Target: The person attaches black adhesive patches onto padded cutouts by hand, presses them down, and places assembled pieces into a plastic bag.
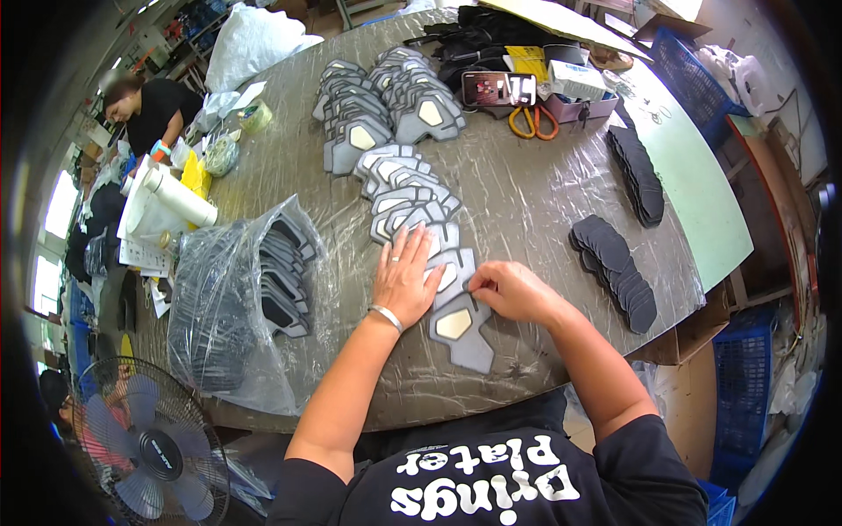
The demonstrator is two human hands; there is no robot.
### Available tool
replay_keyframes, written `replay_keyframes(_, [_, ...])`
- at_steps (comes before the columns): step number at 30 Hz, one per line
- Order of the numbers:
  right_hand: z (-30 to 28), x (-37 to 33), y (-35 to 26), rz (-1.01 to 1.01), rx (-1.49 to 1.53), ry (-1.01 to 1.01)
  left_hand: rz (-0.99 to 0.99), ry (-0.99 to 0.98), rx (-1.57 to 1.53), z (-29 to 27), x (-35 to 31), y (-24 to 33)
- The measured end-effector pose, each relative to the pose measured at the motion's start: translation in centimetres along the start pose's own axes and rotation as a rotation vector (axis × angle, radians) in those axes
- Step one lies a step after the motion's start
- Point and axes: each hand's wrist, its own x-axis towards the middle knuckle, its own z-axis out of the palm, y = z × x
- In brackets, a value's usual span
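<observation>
A row of overlapping flat grey pieces with cream patches runs up the middle of the table. My left hand (406, 273) lies flat on this row, fingers stretched out, a ring and a silver bangle on it. At the row's near end is a grey piece (474, 351) with a cream patch. My right hand (513, 291) is closed in a pinch at the right edge of the pieces, just right of my left hand. What its fingertips hold is too small to tell. Farther up, more of the same pieces stand in two overlapping stacks (355, 101).
At left, a clear plastic bag (237, 307) holds dark-and-grey pieces. Rows of black pieces (618, 272) lie at right. Orange-handled scissors (533, 123), a phone (498, 88) and a box (583, 107) sit at the back. A fan (151, 447) stands lower left; another person (149, 105) sits far left.
</observation>
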Motion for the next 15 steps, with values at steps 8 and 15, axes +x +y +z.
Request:
replay_keyframes(8, [2.3, -5.3, 0.1, -0.063, -0.062, 0.254, -0.051, -0.119, -0.073, 0.5, -4.7, 2.6])
replay_keyframes(15, [-3.6, -9.3, 2.2, 0.015, -0.232, 0.708, 0.044, -0.104, -0.044, -0.6, -5.7, 4.5])
